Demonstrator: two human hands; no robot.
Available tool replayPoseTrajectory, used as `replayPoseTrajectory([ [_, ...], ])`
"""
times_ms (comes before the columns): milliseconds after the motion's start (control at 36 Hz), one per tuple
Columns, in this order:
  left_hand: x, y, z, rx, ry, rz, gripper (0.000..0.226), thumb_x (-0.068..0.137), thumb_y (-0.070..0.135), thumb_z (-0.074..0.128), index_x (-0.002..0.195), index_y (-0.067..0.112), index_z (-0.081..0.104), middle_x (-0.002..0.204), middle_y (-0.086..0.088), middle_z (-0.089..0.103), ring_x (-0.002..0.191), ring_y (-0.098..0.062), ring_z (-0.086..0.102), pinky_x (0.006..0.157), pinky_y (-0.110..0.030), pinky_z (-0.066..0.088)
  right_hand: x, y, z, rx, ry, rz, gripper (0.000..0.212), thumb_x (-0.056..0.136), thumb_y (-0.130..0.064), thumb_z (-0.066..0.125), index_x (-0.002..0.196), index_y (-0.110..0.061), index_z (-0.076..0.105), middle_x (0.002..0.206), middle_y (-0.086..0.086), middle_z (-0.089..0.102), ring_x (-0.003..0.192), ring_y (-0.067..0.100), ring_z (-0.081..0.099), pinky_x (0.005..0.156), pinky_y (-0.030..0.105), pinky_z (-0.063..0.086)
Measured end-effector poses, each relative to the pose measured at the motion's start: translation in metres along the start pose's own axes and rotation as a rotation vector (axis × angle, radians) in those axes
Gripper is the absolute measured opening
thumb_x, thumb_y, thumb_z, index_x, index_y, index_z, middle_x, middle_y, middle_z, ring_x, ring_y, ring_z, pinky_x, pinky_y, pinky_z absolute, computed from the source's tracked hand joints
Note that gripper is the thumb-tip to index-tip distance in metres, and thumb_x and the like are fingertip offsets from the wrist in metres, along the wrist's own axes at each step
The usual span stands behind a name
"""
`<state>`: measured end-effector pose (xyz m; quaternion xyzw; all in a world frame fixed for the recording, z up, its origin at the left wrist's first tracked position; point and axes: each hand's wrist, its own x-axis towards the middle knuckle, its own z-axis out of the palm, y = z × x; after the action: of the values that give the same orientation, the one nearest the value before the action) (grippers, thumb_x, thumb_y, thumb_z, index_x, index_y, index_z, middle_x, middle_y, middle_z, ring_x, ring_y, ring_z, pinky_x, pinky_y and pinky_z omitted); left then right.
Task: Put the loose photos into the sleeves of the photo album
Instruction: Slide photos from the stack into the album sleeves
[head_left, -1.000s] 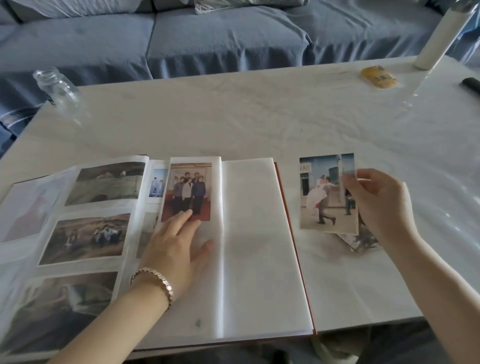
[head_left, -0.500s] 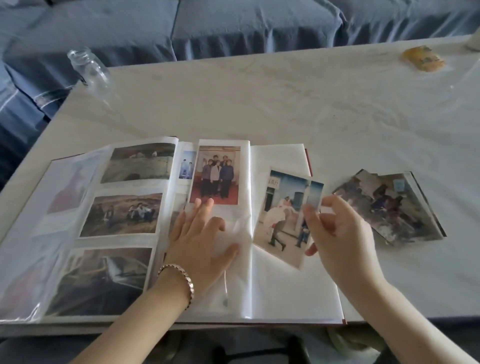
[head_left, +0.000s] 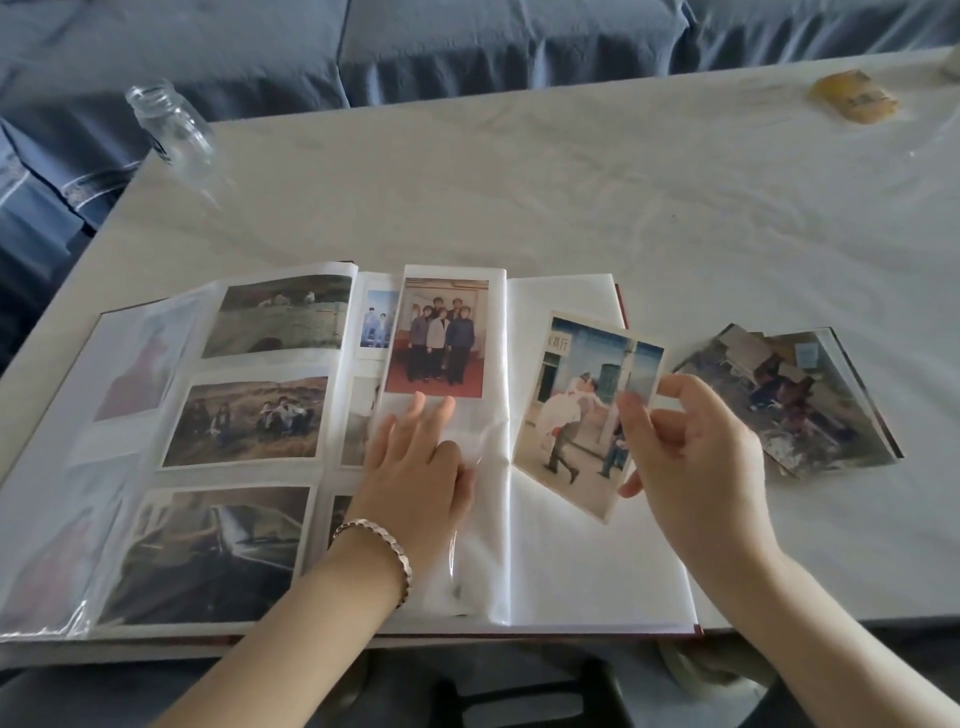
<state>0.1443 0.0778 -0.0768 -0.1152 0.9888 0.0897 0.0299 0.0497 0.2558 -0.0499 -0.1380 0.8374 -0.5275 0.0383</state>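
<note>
- Shifted leftward over the past second: loose photo (head_left: 576, 410) of a couple in a street, from above the bare tabletop (head_left: 519, 182) beside the photo album (head_left: 582, 561) to above the album's blank right-hand page.
- Now tilted, lower corner pointing toward the near edge; whether touching the page or held just over it, cannot tell.
- Pinched at its right edge by the right hand (head_left: 693, 457), thumb across the front of the print, remaining fingers curled behind it.
- Pressed flat by the left hand (head_left: 415, 467), as a second ago: narrow clear sleeve leaf beside the album's spine. Fingers straight and close together, nothing gripped, fingertips just below a group portrait (head_left: 441, 338) sitting in that leaf's top sleeve.
- Worn on the left wrist: metal link bracelet (head_left: 387, 545).
- Lying open along the near edge of the tabletop: the album, left page filled with three landscape prints stacked top to bottom, more filled sleeves partly showing beneath the leaf under the left hand.
- Resting on the tabletop to the right of the album, near but apart from it: small stack of loose photos (head_left: 795, 400), fanned and askew, top print blurred.
- Standing near the far left corner: clear glass jar (head_left: 171, 130), no lid on it.
- Lying near the far right edge: small yellow item (head_left: 854, 98), kind unclear.
- Beyond the tabletop: blue-grey sofa (head_left: 467, 41).
</note>
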Motion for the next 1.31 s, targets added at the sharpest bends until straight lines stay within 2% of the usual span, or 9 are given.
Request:
replayPoseTrajectory([
  [139,0.001,-0.007,0.004,-0.039,0.035,0.038,0.025,0.088,0.027,0.034,0.064,0.023,0.039,0.125,-0.020,0.058,0.125,-0.041,0.045,0.100,-0.054,0.019,-0.001,-0.005,0.001,0.052,0.023,0.003,0.018,0.091,-0.022,0.055,0.077,-0.032,0.048,0.053,-0.025,0.061,0.041,0.008,0.059,0.038,0.012,0.040],
  [250,-0.002,-0.008,0.009,-0.168,0.091,0.024,0.035,0.090,0.035,0.025,0.069,0.020,0.049,0.134,-0.016,0.051,0.133,-0.029,0.025,0.105,-0.051,0.009,-0.005,-0.004,0.007,0.000,-0.032,0.028,0.017,0.091,-0.021,0.056,0.078,-0.029,0.049,0.051,-0.020,0.060,0.041,0.005,0.058,0.040,0.010,0.040],
  [389,-0.004,-0.008,0.017,-0.187,0.160,0.035,0.036,0.093,0.029,0.032,0.072,0.015,0.057,0.124,-0.020,0.058,0.124,-0.040,0.046,0.100,-0.056,0.020,-0.013,-0.004,0.013,-0.010,-0.177,0.155,0.006,0.092,-0.021,0.055,0.091,-0.017,0.059,0.064,-0.015,0.065,0.040,0.002,0.056,0.037,0.009,0.037],
  [556,-0.004,-0.004,0.016,-0.237,0.215,0.045,0.020,0.088,0.024,0.032,0.070,0.023,0.041,0.125,-0.021,0.057,0.125,-0.040,0.045,0.100,-0.057,0.024,-0.020,-0.001,0.017,-0.028,-0.332,0.307,0.014,0.093,-0.025,0.053,0.083,-0.019,0.062,0.061,-0.014,0.065,0.035,0.004,0.052,0.035,0.013,0.036],
  [833,-0.002,-0.006,0.020,-0.164,0.211,0.037,0.022,0.085,0.026,0.037,0.065,0.020,0.046,0.123,-0.020,0.059,0.122,-0.036,0.048,0.097,-0.059,0.023,-0.015,0.003,0.016,-0.040,-0.553,0.388,0.021,0.092,-0.027,0.055,0.087,-0.011,0.068,0.061,-0.007,0.068,0.039,0.002,0.052,0.042,0.015,0.041],
  [944,-0.004,-0.004,0.012,-0.309,0.223,-0.051,0.014,0.084,0.024,0.045,0.072,0.018,0.050,0.133,-0.020,0.050,0.132,-0.031,0.031,0.105,-0.058,0.020,-0.010,0.001,0.022,-0.039,-0.616,0.408,0.022,0.091,-0.029,0.056,0.086,-0.010,0.067,0.065,-0.005,0.069,0.037,0.000,0.051,0.039,0.012,0.037],
  [1056,-0.005,-0.006,-0.007,-0.416,0.337,-0.236,0.010,0.086,0.010,0.056,0.094,0.005,0.060,0.133,-0.020,0.048,0.129,-0.035,0.040,0.104,-0.042,0.032,-0.012,-0.001,0.031,-0.093,-0.628,0.385,0.028,0.091,-0.035,0.054,0.076,-0.012,0.062,0.056,-0.010,0.063,0.040,-0.004,0.054,0.037,0.009,0.034],
  [1167,-0.007,-0.018,-0.021,-0.566,0.302,-0.422,0.035,0.087,0.007,0.059,0.121,0.007,0.049,0.125,-0.004,0.048,0.114,-0.017,0.049,0.090,-0.023,0.039,-0.012,-0.001,0.031,-0.122,-0.627,0.367,0.034,0.091,-0.036,0.053,0.067,-0.013,0.057,0.042,-0.009,0.058,0.034,0.001,0.049,0.038,0.011,0.034],
  [1306,-0.001,-0.021,-0.033,-0.762,0.155,-0.597,0.045,0.088,0.012,0.059,0.130,0.011,0.043,0.125,-0.005,0.053,0.100,-0.013,0.055,0.087,-0.027,0.044,-0.011,0.002,0.030,0.045,-0.616,0.466,0.029,0.090,-0.029,0.056,0.072,-0.008,0.061,0.050,-0.004,0.064,0.037,0.004,0.053,0.041,0.016,0.041],
])
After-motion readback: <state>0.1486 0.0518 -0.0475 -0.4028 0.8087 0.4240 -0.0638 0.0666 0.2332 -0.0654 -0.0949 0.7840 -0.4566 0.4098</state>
